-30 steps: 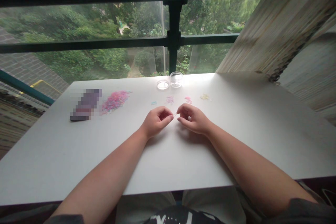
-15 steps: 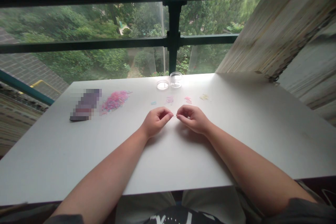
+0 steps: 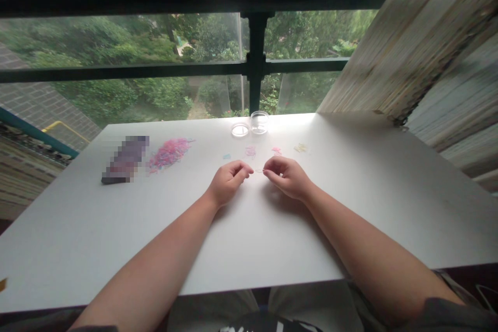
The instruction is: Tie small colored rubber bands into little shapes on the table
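Observation:
Between my hands, over the white table (image 3: 233,249), a small pale loop (image 3: 259,170) sticks out from the fingertips of my right hand (image 3: 286,176), which pinch it. My left hand (image 3: 230,180) is closed just left of the loop, thumb against the fingers; whether it holds anything is too small to tell. Beyond my hands lie small groups of bands: blue (image 3: 226,156), light purple (image 3: 250,152), pink (image 3: 276,151) and yellow (image 3: 300,148). A larger pile of mostly pink bands (image 3: 171,154) is farther left.
At the table's back edge stands a clear round container (image 3: 259,123), with a clear round lid (image 3: 240,130) beside it. A dark, pixelated flat object (image 3: 126,161) lies at the left. Behind the table are a green-framed window and a string curtain (image 3: 365,36) on the right.
My left fingertips have moved slightly left, away from the right ones, and more of the loop shows between them. The camera view has tilted up a little.

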### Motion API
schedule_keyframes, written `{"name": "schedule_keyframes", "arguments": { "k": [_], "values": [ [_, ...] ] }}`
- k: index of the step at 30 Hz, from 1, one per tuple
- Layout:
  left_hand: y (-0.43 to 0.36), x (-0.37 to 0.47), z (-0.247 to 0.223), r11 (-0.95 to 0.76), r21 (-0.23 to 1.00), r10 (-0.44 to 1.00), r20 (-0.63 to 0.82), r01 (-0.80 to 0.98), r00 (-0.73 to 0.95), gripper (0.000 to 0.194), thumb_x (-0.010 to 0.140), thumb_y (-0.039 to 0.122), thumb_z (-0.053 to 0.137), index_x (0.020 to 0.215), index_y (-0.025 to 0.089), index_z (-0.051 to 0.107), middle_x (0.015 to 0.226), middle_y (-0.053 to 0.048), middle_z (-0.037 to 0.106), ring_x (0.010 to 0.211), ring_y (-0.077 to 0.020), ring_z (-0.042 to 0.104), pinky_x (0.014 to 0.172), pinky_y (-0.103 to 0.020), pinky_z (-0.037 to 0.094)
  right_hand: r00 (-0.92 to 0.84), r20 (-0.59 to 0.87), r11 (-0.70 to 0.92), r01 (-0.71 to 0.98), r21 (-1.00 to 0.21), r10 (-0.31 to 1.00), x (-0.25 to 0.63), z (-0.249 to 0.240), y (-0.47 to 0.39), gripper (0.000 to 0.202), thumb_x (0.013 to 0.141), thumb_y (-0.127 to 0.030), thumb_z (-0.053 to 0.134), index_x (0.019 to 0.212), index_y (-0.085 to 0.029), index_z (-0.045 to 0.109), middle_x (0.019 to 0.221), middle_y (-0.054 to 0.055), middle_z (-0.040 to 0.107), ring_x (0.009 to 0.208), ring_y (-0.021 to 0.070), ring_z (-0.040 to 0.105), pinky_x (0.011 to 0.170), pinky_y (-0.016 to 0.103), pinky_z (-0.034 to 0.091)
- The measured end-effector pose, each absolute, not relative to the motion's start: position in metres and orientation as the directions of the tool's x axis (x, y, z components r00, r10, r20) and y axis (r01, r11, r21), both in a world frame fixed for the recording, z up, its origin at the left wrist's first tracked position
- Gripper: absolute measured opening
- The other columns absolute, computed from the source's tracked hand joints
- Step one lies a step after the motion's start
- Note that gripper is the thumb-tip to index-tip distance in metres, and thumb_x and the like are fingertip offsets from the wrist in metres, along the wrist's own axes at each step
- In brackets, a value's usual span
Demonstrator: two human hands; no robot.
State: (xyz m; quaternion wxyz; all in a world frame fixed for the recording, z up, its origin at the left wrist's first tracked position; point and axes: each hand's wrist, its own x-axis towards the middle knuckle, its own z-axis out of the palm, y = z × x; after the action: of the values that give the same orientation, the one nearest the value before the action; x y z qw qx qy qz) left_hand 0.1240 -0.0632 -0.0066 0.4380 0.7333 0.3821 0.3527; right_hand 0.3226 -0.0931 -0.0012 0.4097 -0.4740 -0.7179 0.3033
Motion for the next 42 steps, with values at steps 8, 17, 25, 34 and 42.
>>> {"name": "schedule_keyframes", "arguments": {
  "k": [8,17,25,34,42],
  "values": [
    [-0.063,0.122,-0.005,-0.314,0.907,0.864,0.15,0.28,0.481,0.028,0.083,0.037,0.047,0.081,0.015,0.064,0.071,-0.003,0.058,0.066,-0.0136,0.051,0.06,-0.023,0.04,0.361,0.355,-0.148,0.85,-0.506,0.862,0.402,0.006,-0.067,0.015,0.074,-0.026,0.053,0.074,-0.019,0.066,0.06,0.001,0.059,0.055,0.0134,0.05,0.054,0.025,0.033],
    [-0.063,0.12,-0.005,-0.332,0.896,0.858,0.156,0.296,0.489,0.026,0.082,0.038,0.049,0.08,0.016,0.063,0.07,-0.002,0.058,0.066,-0.0139,0.052,0.059,-0.023,0.039,0.447,0.263,-0.297,0.838,-0.458,0.855,0.419,-0.005,-0.063,0.019,0.07,-0.025,0.055,0.078,-0.02,0.071,0.07,0.004,0.066,0.061,0.0154,0.055,0.056,0.025,0.035],
    [-0.062,0.12,-0.004,-0.353,0.879,0.848,0.156,0.32,0.507,0.027,0.083,0.039,0.048,0.08,0.016,0.063,0.071,-0.003,0.058,0.068,-0.0146,0.053,0.062,-0.024,0.04,0.501,0.201,-0.269,0.712,-0.649,0.842,0.432,-0.007,-0.059,0.022,0.071,-0.027,0.053,0.078,-0.016,0.071,0.072,0.005,0.068,0.065,0.0158,0.059,0.061,0.025,0.041],
    [-0.063,0.12,-0.005,-0.372,0.872,0.842,0.174,0.318,0.511,0.027,0.083,0.038,0.048,0.08,0.016,0.063,0.07,-0.003,0.058,0.067,-0.0146,0.053,0.061,-0.023,0.04,0.297,0.078,-0.212,0.82,-0.532,0.952,0.442,0.003,-0.074,0.043,0.055,-0.031,0.073,0.094,-0.015,0.067,0.081,0.005,0.066,0.065,0.014,0.057,0.06,0.024,0.041],
    [-0.063,0.121,-0.001,-0.384,0.857,0.836,0.164,0.344,0.524,0.026,0.082,0.038,0.049,0.077,0.016,0.062,0.068,-0.001,0.059,0.065,-0.0138,0.052,0.062,-0.023,0.04,0.413,0.136,-0.3,0.815,-0.495,0.9,0.43,-0.009,-0.06,0.016,0.066,-0.032,0.063,0.069,-0.017,0.069,0.067,0.006,0.067,0.061,0.0151,0.058,0.056,0.024,0.037]
  ]
}}
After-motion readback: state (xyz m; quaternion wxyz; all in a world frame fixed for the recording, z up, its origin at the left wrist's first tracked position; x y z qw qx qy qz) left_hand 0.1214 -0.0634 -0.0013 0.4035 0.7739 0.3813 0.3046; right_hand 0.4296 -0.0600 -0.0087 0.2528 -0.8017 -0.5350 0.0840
